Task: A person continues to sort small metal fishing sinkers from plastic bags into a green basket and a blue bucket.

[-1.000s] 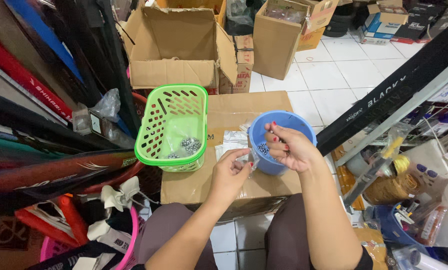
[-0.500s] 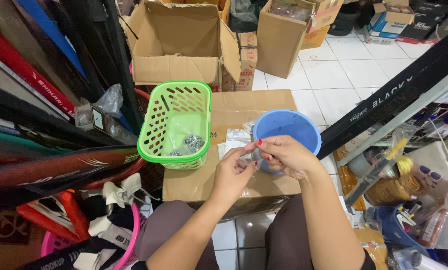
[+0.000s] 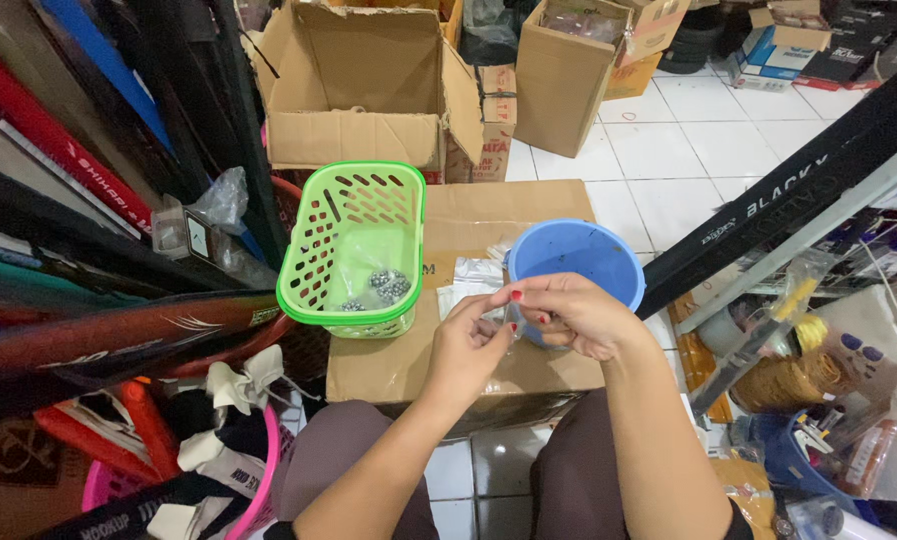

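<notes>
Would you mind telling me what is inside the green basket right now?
The green basket holds a few clear little bags of small dark round pieces, lying near its front end. The rest of its floor looks bare. The front wall hides whatever lies right against it.

White tiled floor [image 3: 689,150] lay around me — open cardboard boxes [image 3: 369,90] ahead, long dark cases [image 3: 79,200] stacked at my left.
</notes>
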